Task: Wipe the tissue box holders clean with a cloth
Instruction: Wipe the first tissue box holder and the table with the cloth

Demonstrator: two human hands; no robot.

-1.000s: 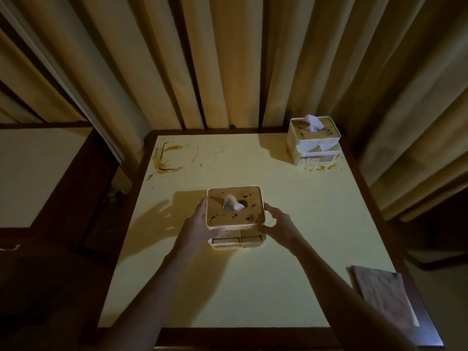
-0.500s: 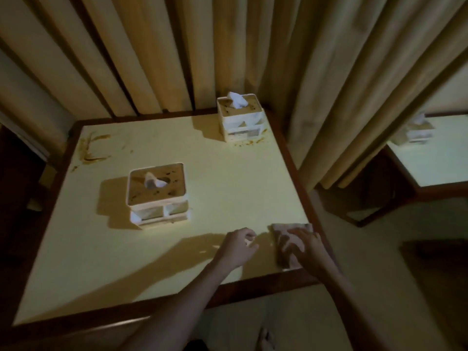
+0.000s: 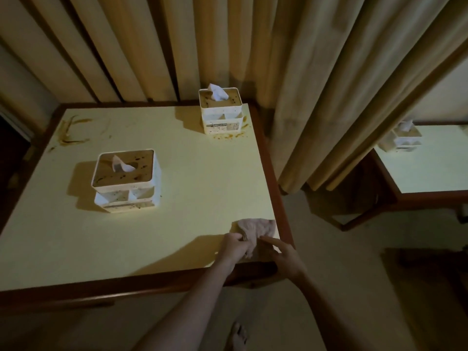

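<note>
Nearest the viewer, both forearms are reaching over the front edge of the table (image 3: pixel 152 279) toward its near right corner, where the cloth (image 3: pixel 255 229) is lying bunched and half lifted, probably so it can be gathered into a pad before any wiping begins. The left hand (image 3: pixel 234 247) is pinching the cloth's near edge, its fingers curled into the folds, while the right hand (image 3: pixel 286 257) is lying just beside it with the forefinger stretched out and pointing into the fabric; whether its other fingers are grasping any cloth cannot be told from here. Both wrists are angling inward, so the hands are nearly meeting over the cloth. Well beyond the left hand and off to its left, the nearer tissue box holder (image 3: pixel 126 179) is standing upright on the tabletop, a tissue sticking up from its opening and dark specks dotting its brown lid, so it is likely the first to be cleaned. Farther still, ahead of both hands at the table's back edge, the second tissue box holder (image 3: pixel 220 110) is sitting against the curtain (image 3: pixel 316 72), with brownish splatter on the tabletop around its base. Neither holder is being touched.
</note>
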